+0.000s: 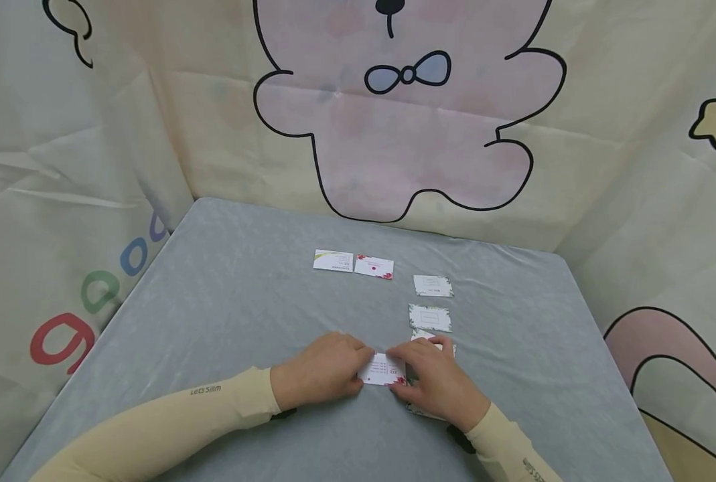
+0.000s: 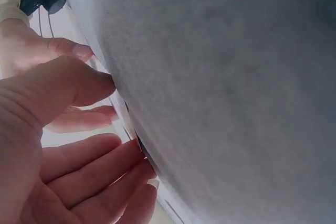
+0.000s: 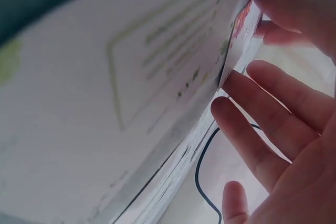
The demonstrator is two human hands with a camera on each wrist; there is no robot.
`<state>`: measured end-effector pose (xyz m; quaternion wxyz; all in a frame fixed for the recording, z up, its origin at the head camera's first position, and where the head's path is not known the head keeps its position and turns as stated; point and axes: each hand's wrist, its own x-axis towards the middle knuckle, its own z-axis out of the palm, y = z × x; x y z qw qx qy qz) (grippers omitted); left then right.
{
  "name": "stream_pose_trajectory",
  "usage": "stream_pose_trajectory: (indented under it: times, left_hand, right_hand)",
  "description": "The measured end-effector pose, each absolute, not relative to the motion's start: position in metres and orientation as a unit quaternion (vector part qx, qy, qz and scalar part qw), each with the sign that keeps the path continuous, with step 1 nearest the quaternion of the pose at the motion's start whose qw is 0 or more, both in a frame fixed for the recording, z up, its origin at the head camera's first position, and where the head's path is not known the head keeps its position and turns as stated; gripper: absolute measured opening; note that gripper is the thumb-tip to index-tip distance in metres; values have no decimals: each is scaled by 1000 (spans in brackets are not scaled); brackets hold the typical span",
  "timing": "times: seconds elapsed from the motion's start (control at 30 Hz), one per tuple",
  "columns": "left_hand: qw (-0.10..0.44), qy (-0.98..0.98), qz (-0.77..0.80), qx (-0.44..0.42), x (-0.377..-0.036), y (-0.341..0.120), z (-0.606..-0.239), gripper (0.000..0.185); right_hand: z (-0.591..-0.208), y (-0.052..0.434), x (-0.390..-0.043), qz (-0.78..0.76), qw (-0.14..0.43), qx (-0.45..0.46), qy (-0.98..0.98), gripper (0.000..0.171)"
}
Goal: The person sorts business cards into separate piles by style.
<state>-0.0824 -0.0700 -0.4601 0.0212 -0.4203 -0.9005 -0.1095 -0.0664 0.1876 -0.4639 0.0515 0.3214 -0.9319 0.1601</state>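
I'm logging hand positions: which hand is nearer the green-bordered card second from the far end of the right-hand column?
Right. The right hand lies just in front of that green-bordered card; the left hand sits farther off, to its left.

Overall light: soft, even light is filling the head view; nothing is looking dim or blown out.
Shadows: the left hand (image 1: 318,370) and right hand (image 1: 436,381) are casting only faint, narrow shadows on the grey table (image 1: 225,301).
Glare: none is showing on the table cloth; the held card (image 1: 383,369) is reading bright white.
Head view sharpness: centre is staying sharp; the backdrop (image 1: 62,167) is bowing slightly toward the edges.
Left wrist view: the cloth surface is appearing blurred and grainy; backlight is making the fingers (image 2: 79,156) glow pink.
Right wrist view: the near cards (image 3: 131,77) are lying out of focus and washed out; print is unreadable.
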Motion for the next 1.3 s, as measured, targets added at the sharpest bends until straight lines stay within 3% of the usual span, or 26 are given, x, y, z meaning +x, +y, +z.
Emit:
stream_pose_trajectory:
  times: [0.33, 0.5, 0.67, 0.87, 1.07, 1.3]
  left_hand:
    - [11, -901, -92, -423, -80, -69, -457, 30]
    - [2, -903, -109, -415, -82, -68, -458, 27]
    - [5, -898, -134, -419, -85, -68, -458, 26]
    - [6, -898, -152, -412, -96, -74, -452, 42]
    - [14, -905, -142, -401, -128, -77, -444, 49]
    - [6, -927, -104, -361, -209, -70, -435, 45]
  right_hand:
    - [-467, 188, -66, 137, 85, 341, -926, 44]
    - [-467, 189, -66, 140, 91, 342, -925, 41]
    - [-467, 190, -66, 141, 83, 337, -927, 47]
    - [-462, 191, -74, 146, 72, 324, -932, 57]
    - [-452, 188, -108, 156, 64, 312, -935, 59]
    - [-439, 176, -187, 184, 6, 248, -951, 59]
